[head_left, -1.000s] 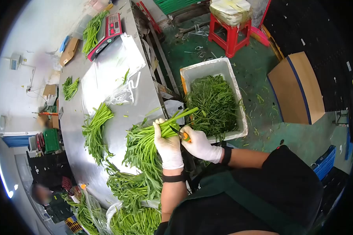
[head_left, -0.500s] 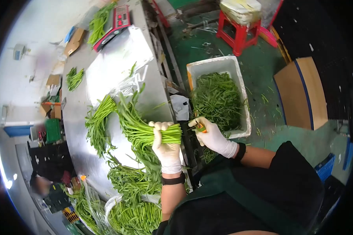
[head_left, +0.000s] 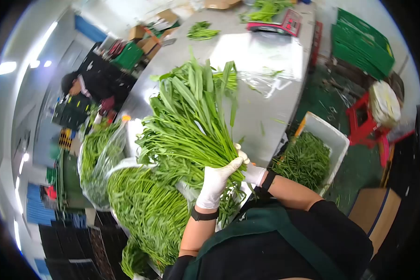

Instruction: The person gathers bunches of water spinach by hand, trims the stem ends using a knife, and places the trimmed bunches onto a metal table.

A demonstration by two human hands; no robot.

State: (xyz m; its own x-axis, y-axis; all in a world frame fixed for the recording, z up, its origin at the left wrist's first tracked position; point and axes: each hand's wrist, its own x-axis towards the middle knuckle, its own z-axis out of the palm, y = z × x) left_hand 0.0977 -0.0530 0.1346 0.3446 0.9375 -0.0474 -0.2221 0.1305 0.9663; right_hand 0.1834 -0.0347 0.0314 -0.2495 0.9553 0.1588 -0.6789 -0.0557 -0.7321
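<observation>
A large bunch of leafy green stems fans out over the metal table, its stem ends toward me. My left hand, in a white glove, is wrapped round the stems near their cut ends. Just right of it, my gloved right hand is at the same stem ends, partly behind the bunch. Its fingers are mostly hidden, and no tool shows in it. A big pile of greens lies below and left of the bunch, beside greens in a clear plastic bag.
The metal table carries a red scale, plastic sheets and a small bunch. At right stand a white foam box holding greens, a red stool and cardboard. Another person is at the upper left.
The view has swung left. My left hand now holds a larger, spread bunch, and my right hand has moved from beside the box to the stem ends. The orange-and-green tool no longer shows.
</observation>
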